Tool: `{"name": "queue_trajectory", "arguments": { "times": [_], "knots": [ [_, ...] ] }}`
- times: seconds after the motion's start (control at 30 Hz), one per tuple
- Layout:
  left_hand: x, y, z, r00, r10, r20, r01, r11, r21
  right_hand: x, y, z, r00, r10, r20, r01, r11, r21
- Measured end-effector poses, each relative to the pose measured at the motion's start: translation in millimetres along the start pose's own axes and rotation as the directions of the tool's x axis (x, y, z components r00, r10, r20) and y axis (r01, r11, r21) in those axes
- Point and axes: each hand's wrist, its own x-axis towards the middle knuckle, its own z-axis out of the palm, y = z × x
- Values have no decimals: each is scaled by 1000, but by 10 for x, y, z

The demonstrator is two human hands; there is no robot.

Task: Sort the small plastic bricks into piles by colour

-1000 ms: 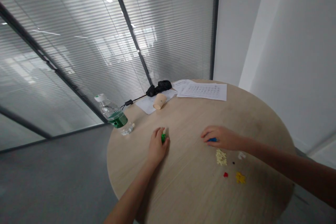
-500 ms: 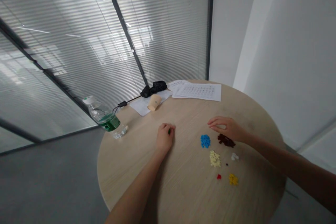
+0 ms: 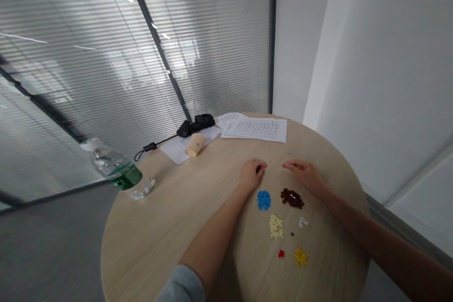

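My left hand [image 3: 252, 173] is above the far middle of the table, its fingers curled toward the thumb; whatever lies inside is too small and shaded to make out. Opposite it, my right hand [image 3: 305, 173] points leftward, thumb and fingers drawn together, their contents hidden. A small gap separates the two hands. Nearer me lie a pile of small blue pieces [image 3: 264, 200] and a pile of dark brown pieces [image 3: 292, 198]. Below them are cream pieces [image 3: 276, 226], a few white pieces [image 3: 303, 222], yellow pieces [image 3: 300, 256], a red bit [image 3: 281, 254] and a tiny dark piece [image 3: 292, 234].
On the left of the round table [image 3: 152, 245] a clear bottle [image 3: 123, 174] with a green label stands. A paper cup [image 3: 195, 145] lies on its side near a folded black umbrella [image 3: 196, 125]. Printed sheets [image 3: 256, 130] lie at the far edge, by the blinds.
My left hand has moved right, toward my right hand. The right hand has shifted off the brown pile, farther from me. The view has turned slightly, and a grey sleeve now shows.
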Motion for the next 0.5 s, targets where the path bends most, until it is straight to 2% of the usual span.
{"name": "queue_trajectory", "arguments": {
  "times": [0.13,0.3,0.4,0.5],
  "knots": [
    [130,97,142,996,57,62,-50,993,-111,17,15,12,999,26,-22,-26,1000,8],
    [184,216,241,999,1,55,16,954,-298,42,32,-6,999,42,-12,-42,999,14],
    [182,243,222,998,-55,40,67,900,-431,27,21,-13,1000,21,14,-21,1000,9],
    [120,192,98,993,-119,-11,95,843,-529,1,-24,8,997,-42,72,41,999,11]
  ]
}}
